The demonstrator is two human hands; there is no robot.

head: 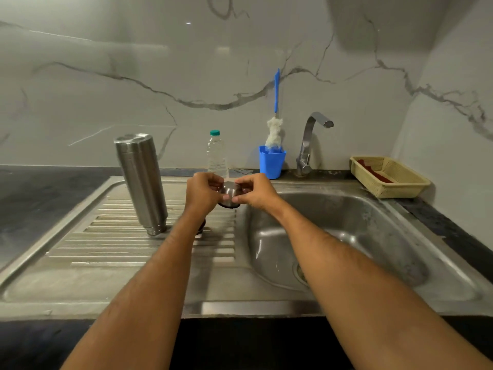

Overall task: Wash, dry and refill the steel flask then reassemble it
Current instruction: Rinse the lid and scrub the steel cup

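**Flask draining, cap in hand: mid-task**

The flask [140, 182] is standing mouth-down on the ribbed drainboard [112, 236], left of the basin [333, 236], tilting slightly. Judging from that, washing looks done and draining is under way; refilling and reassembly are still to come. No water is running from the tap [312, 140].

Both hands are meeting above the drainboard's right edge, forearms reaching in from below. The left hand [204, 194] and right hand [256, 192] are together holding a small steel cap [229, 194], dark rim facing down. Each grip is closing on the cap with fingertips and thumb, from opposite sides. Whether they are drying or inspecting it, cannot tell.

A dark round part [201, 227] is lying partly hidden under the left wrist.

Behind: a water bottle [216, 153], likely the refill source; a brush [274, 129] in a blue cup [272, 162]; a basket [389, 176] on the tabletop at right.
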